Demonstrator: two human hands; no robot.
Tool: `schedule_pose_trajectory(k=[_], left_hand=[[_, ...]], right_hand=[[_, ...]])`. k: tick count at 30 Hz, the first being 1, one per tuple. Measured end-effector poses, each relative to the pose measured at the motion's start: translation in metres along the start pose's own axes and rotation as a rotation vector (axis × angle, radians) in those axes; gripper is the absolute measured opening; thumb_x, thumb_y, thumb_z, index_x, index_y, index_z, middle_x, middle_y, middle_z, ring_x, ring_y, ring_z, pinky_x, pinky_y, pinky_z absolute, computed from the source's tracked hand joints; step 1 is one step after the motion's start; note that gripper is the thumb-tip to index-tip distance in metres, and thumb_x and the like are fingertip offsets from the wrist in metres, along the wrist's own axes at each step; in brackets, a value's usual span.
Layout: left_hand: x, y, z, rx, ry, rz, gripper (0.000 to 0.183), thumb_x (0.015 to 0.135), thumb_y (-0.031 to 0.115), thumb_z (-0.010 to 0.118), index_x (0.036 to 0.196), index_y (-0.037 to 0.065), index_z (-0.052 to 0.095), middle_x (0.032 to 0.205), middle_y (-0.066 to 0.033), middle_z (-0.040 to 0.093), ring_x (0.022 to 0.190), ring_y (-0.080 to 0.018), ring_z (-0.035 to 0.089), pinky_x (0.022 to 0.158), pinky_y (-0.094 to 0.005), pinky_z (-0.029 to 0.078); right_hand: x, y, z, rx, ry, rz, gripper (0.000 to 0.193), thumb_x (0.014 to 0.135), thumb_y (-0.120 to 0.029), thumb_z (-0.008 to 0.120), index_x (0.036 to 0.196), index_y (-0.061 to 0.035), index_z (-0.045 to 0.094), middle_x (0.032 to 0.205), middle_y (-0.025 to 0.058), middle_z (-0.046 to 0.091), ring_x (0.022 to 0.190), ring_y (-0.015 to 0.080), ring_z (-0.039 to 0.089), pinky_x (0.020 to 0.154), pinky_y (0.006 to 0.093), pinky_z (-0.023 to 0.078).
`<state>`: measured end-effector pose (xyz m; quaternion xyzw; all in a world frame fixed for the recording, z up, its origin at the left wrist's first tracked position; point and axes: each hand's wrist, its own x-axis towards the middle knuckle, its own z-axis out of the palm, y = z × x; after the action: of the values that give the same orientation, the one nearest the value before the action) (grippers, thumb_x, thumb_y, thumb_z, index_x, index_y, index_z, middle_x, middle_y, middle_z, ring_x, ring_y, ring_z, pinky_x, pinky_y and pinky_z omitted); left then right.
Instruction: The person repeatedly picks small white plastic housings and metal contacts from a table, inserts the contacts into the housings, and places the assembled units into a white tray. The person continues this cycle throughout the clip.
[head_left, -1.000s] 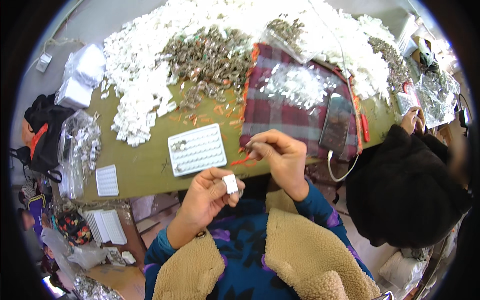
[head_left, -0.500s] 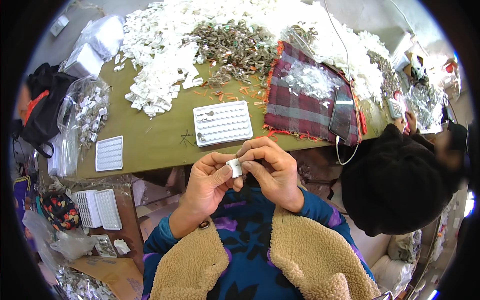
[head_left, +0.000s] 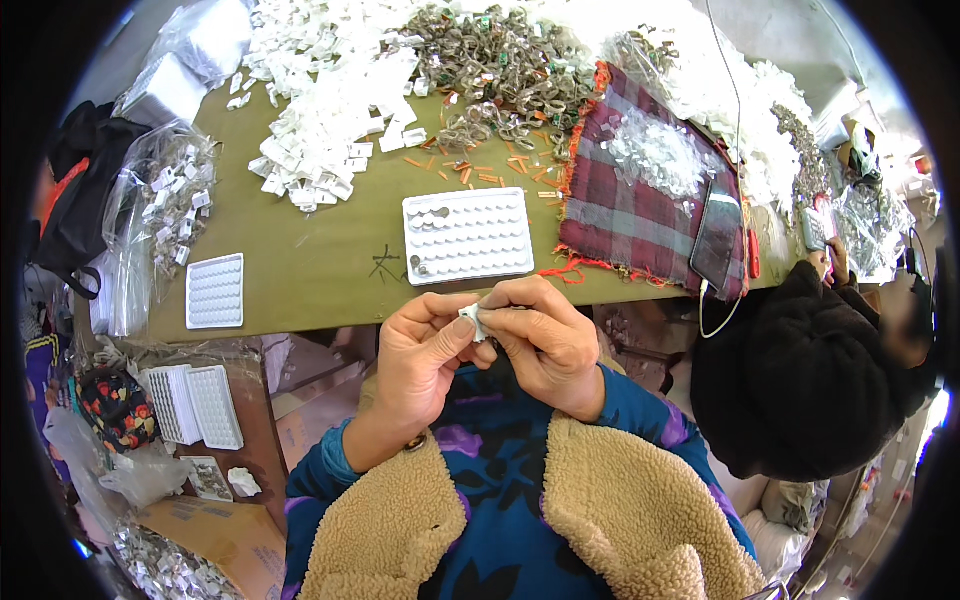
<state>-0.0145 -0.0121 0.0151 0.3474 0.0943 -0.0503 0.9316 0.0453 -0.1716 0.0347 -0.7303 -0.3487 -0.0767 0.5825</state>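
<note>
My left hand and my right hand meet in front of my chest, just below the table's near edge. Together they pinch a small white piece between thumbs and fingertips. Right above them on the olive table lies a white tray with rows of round pockets, a few pockets at its left side filled. Behind the tray lie a heap of white pieces and a heap of grey metal parts.
A plaid cloth with clear small parts and a dark phone lies at right. A person in black sits to my right. An empty white tray, plastic bags and stacked trays are at left.
My hands came together from apart: the right hand left the table edge and joined the left on the white piece. The view tilted down, so the table shifted up.
</note>
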Motion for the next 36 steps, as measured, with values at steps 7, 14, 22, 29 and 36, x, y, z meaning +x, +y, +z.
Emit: schedule_pose_trajectory(k=[7,14,22,29,36], left_hand=[[0.011,-0.002,0.011,-0.042,-0.019,-0.036,0.024,0.097,0.009,0.064,0.116,-0.005,0.062,0.096,-0.0142,0.071,0.078,-0.0190,0.071,0.067,-0.0290,0.060],[0.011,-0.009,0.017,0.032,0.015,-0.063,0.023,0.096,0.008,0.064,0.115,-0.005,0.062,0.094,-0.0135,0.071,0.077,-0.0192,0.071,0.067,-0.0297,0.060],[0.006,-0.012,0.027,0.245,0.130,0.006,0.022,0.094,0.006,0.066,0.113,-0.004,0.063,0.092,-0.0133,0.071,0.074,-0.0186,0.070,0.066,-0.0294,0.058],[0.024,0.053,0.005,0.084,-0.057,0.148,0.030,0.098,0.003,0.055,0.128,-0.001,0.050,0.104,-0.0144,0.061,0.075,-0.0199,0.067,0.055,-0.0281,0.060],[0.135,0.096,-0.040,1.728,0.181,0.682,0.013,0.078,0.003,0.075,0.083,0.001,0.063,0.083,-0.0105,0.056,0.072,-0.0233,0.061,0.062,-0.0355,0.050]], right_hand=[[0.000,0.014,-0.015,0.276,0.031,0.199,0.024,0.081,0.008,0.070,0.104,0.0020,0.065,0.098,0.0136,0.065,0.086,0.0244,0.066,0.078,0.0320,0.053],[-0.005,0.016,-0.024,0.178,-0.013,0.165,0.012,0.084,0.011,0.064,0.092,0.0039,0.060,0.097,0.0150,0.061,0.087,0.0205,0.063,0.075,0.0287,0.051],[0.000,0.014,-0.020,0.079,-0.009,0.099,0.014,0.078,0.012,0.064,0.088,0.0013,0.060,0.090,0.0149,0.063,0.079,0.0255,0.065,0.071,0.0318,0.052],[0.011,0.036,-0.052,-0.104,0.125,0.029,0.024,0.081,0.007,0.070,0.104,0.0023,0.066,0.104,0.0163,0.065,0.086,0.0248,0.067,0.076,0.0320,0.054],[0.013,0.097,-0.058,-0.245,0.241,0.171,0.011,0.086,0.009,0.064,0.096,0.0037,0.064,0.094,0.0127,0.064,0.078,0.0212,0.064,0.071,0.0289,0.052]])
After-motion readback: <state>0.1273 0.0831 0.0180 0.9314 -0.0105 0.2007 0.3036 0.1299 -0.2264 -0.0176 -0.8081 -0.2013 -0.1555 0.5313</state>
